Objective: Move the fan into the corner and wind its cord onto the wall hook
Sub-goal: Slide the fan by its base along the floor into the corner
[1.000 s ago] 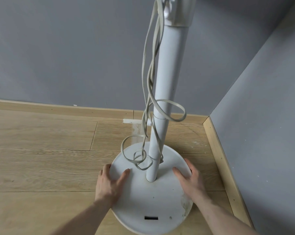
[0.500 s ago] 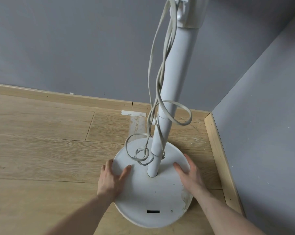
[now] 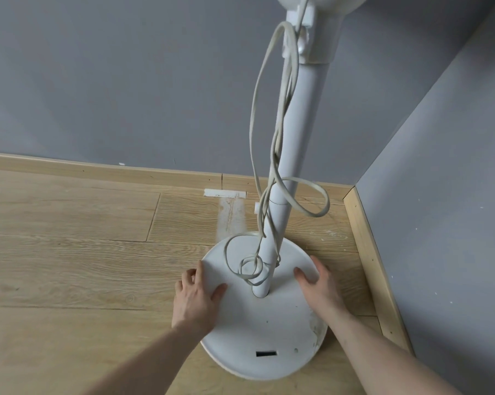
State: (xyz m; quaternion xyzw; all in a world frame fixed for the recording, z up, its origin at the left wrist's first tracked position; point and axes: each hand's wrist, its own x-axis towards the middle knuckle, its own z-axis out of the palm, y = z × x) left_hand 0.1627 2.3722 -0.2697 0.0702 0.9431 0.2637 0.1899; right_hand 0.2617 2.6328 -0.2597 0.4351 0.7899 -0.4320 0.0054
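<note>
Near the corner, both hands — left (image 3: 196, 300), right (image 3: 321, 286) — grip the fan base (image 3: 265, 332) edges.

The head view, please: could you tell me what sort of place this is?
Probably a bare corner of an indoor room: light wood-plank floor, grey painted walls edged with wooden skirting board, and a white pedestal fan.

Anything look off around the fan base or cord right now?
Yes. The cord hangs in loose tangled loops around the pole, with a coil on the base. The base's right edge is scuffed and stained. A pale worn streak marks the floor behind it.
</note>
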